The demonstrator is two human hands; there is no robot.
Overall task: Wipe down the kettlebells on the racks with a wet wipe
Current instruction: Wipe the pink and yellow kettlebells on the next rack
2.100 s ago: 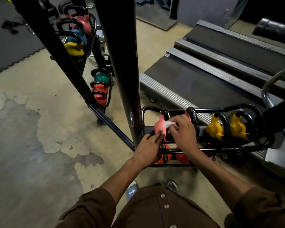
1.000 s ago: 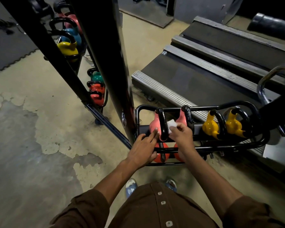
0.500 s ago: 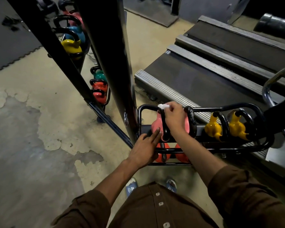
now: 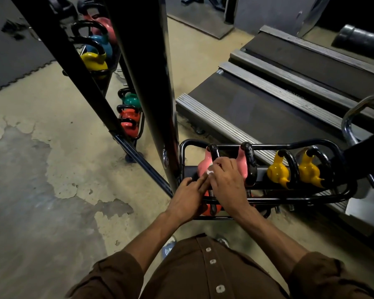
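Note:
A low black rack (image 4: 268, 146) holds two pink kettlebells and two yellow ones (image 4: 277, 172) on its top row, with orange-red ones below. My right hand (image 4: 226, 182) grips a white wet wipe (image 4: 209, 171) and presses it on the left pink kettlebell (image 4: 204, 167), just below its black handle. My left hand (image 4: 187, 198) rests on the rack's front rail, its straight fingers touching that kettlebell's lower side. The second pink kettlebell (image 4: 242, 167) is partly hidden behind my right hand.
A thick black post (image 4: 147, 78) and a slanted black bar (image 4: 69, 67) rise just left of the rack. Behind them stands another rack (image 4: 125, 92) with yellow, blue, pink, green and red kettlebells. Treadmill decks (image 4: 268, 108) lie behind the low rack. A chrome bar (image 4: 352, 113) curves at the right.
My right hand has come down with the wipe from the top of the kettlebell's handle to its pink body. My left hand has stayed on the rack.

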